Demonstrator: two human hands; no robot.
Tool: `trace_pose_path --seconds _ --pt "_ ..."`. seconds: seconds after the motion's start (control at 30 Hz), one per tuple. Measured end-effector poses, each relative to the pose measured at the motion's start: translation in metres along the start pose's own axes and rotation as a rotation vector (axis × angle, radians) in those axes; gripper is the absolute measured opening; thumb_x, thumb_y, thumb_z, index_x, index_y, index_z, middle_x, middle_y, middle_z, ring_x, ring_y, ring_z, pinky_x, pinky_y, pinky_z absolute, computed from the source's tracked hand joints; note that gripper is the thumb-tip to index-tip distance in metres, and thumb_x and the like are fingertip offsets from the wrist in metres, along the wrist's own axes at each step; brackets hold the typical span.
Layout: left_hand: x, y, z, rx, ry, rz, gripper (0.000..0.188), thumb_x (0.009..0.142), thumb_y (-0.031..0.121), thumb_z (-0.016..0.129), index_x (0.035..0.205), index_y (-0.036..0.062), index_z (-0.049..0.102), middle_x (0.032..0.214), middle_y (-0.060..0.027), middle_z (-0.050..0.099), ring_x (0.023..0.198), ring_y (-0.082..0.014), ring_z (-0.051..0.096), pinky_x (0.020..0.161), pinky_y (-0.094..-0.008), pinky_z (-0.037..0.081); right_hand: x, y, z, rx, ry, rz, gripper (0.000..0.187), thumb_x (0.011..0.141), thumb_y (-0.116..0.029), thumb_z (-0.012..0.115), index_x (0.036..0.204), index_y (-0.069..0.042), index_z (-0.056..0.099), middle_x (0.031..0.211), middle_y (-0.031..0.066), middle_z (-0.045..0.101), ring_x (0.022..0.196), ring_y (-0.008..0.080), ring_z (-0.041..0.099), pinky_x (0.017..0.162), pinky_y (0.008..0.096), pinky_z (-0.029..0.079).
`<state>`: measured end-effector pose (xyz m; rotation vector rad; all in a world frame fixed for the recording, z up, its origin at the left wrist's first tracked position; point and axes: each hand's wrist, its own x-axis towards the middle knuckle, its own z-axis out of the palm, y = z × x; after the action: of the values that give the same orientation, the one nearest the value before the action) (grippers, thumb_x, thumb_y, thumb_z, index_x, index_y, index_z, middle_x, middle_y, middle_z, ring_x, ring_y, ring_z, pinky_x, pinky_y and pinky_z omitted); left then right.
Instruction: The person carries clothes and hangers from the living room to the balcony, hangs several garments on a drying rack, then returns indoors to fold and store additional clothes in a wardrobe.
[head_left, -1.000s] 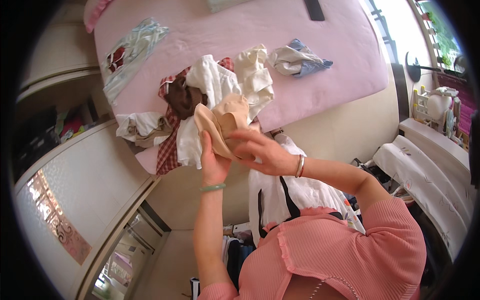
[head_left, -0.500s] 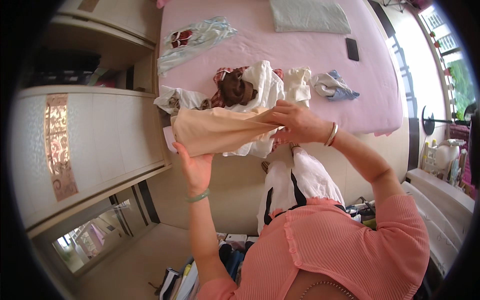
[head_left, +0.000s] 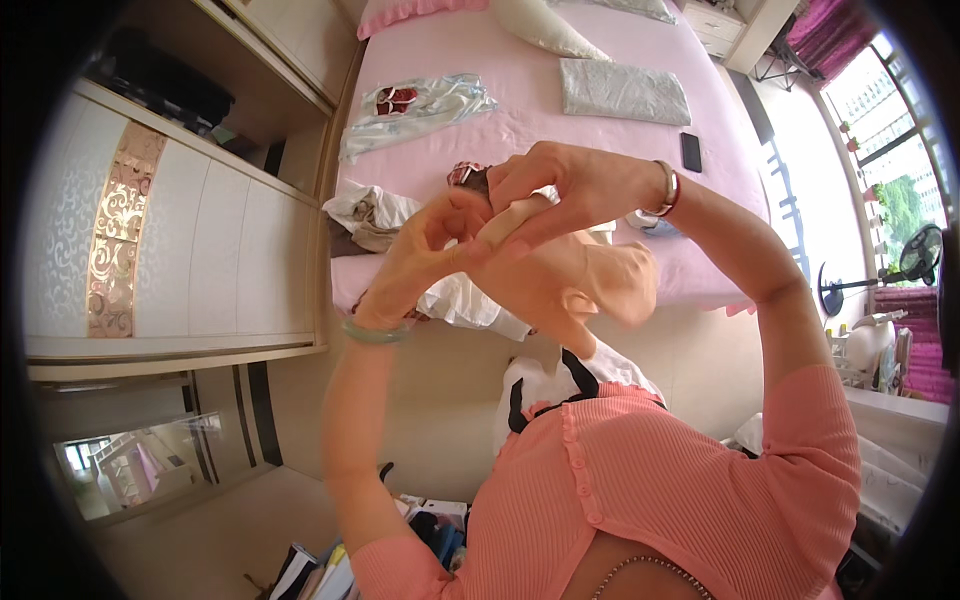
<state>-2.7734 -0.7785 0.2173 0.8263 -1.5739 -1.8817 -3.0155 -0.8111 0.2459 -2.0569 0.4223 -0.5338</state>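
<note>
A peach-beige garment (head_left: pixel 540 270) hangs bunched between my hands, raised in front of me; its kind does not show. My left hand (head_left: pixel 425 245), a green bangle at the wrist, pinches one upper edge. Close beside it, my right hand (head_left: pixel 575 190) grips the same edge with thumb and fingers, a light bangle on the wrist. The lower folds drape toward my lap. Behind my hands, on the near side of the bed, lie white clothes (head_left: pixel 475 305) and a red checked cloth (head_left: pixel 467 174), both partly covered.
The pink-sheeted bed (head_left: pixel 700 265) bears a folded grey-white cloth (head_left: pixel 625 92), a black phone (head_left: pixel 691 152), a pale garment with a dark red piece (head_left: pixel 396 101), and crumpled white clothes (head_left: pixel 370 210). A cabinet (head_left: pixel 190 250) stands at left, a fan (head_left: pixel 920 255) at right.
My hands have come together and up, my left moving right. The garment, earlier stretched out sideways between them, now hangs bunched. The view takes in more of the bed's far end.
</note>
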Motion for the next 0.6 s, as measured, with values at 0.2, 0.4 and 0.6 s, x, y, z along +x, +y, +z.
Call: trace_pose_path --seconds 0.2,0.4,0.6 --pt "-0.010 0.024 0.005 0.681 -0.258 0.015 0.029 0.081 0.026 0.076 0.095 0.0021 0.069 0.082 -0.0014 0.058 0.080 -0.0117 0.050 0.073 -0.0275 0.041 -0.022 -0.049 -0.014 0.066 0.109 -0.104 0.028 0.076 -0.019 0.079 0.073 -0.003 0.055 0.070 -0.0022 0.052 0.071 0.0061 0.049 0.065 0.0249 0.039" --pt "-0.046 0.056 -0.027 0.964 0.013 0.189 0.022 0.080 0.025 0.077 0.084 0.0047 0.068 0.076 0.0006 0.055 0.077 -0.0148 0.047 0.078 -0.0303 0.038 -0.075 -0.075 -0.042 -0.437 0.202 0.214 0.029 0.068 -0.013 0.082 0.071 -0.004 0.055 0.075 0.0032 0.049 0.081 0.0204 0.046 0.084 0.0379 0.040" --pt "-0.051 0.110 -0.028 1.310 0.194 0.382 0.021 0.078 0.018 0.077 0.074 0.0058 0.061 0.069 -0.0004 0.051 0.072 -0.0172 0.047 0.078 -0.0310 0.039 -0.087 -0.048 -0.040 -0.988 0.313 0.013 0.022 0.078 -0.029 0.074 0.077 -0.010 0.065 0.069 0.0017 0.056 0.081 0.0205 0.053 0.089 0.0360 0.039"
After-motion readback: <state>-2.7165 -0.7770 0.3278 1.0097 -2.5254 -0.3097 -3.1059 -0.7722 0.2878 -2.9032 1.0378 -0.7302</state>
